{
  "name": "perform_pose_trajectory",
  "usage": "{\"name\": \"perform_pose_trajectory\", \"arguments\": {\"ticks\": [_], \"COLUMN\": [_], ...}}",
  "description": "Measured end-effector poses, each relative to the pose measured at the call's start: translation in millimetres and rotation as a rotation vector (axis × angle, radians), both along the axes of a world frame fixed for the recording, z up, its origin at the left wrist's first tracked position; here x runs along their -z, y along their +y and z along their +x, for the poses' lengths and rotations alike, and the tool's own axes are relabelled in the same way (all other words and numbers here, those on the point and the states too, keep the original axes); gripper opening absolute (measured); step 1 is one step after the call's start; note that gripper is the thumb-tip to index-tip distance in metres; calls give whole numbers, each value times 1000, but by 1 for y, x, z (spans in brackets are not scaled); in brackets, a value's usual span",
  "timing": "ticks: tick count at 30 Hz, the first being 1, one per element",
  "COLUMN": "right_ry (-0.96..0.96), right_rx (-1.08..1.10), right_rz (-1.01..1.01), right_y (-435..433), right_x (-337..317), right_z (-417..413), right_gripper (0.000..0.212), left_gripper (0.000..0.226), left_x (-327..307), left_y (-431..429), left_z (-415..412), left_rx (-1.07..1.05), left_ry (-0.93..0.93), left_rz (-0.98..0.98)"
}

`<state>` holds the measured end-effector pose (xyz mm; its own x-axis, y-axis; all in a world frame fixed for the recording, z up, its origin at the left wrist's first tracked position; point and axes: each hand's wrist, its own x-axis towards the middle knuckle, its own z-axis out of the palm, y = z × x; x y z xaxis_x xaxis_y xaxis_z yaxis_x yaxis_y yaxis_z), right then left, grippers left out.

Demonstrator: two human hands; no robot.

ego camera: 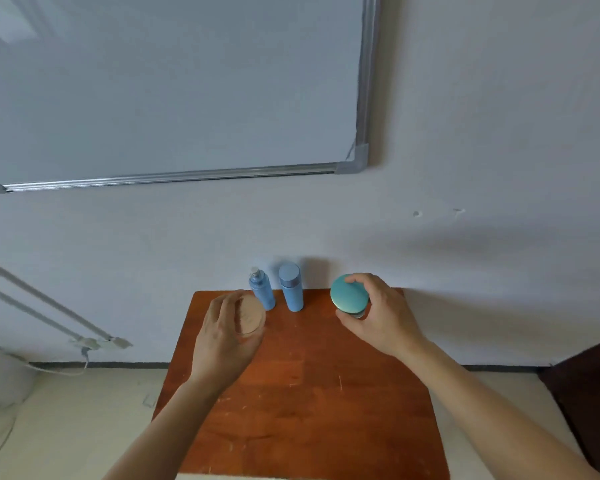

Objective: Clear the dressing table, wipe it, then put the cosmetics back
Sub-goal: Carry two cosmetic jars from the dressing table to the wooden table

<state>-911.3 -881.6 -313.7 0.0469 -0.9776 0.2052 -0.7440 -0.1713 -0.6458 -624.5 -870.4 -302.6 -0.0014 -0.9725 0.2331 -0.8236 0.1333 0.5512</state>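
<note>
two bottles (278,289) table (309,393) rear, side by side | compact (252,318) left | jar (350,296) right

Office-like rm: wall whiteboard (167,88)

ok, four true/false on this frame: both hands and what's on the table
1. The blue pump bottle and blue capped bottle stand upright at the back edge of the table. True.
2. The left hand is empty. False: it holds a tan-lidded jar.
3. The right hand grips a teal-lidded jar. True.
4. The teal-lidded jar is left of both bottles. False: it is to their right.
</note>
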Motion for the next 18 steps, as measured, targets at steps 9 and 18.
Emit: {"name": "perform_pose_trajectory", "arguments": {"ticks": [9, 18], "right_ry": [33, 105], "right_rx": [252, 325], "right_rz": [274, 347], "right_y": [-35, -70], "right_x": [74, 125], "right_z": [56, 88], "right_gripper": [54, 55], "left_gripper": [75, 66], "left_x": [78, 130], "left_y": [-84, -139], "left_z": [69, 76], "left_rx": [96, 79], "left_ry": [-49, -10], "left_rz": [247, 309]}}
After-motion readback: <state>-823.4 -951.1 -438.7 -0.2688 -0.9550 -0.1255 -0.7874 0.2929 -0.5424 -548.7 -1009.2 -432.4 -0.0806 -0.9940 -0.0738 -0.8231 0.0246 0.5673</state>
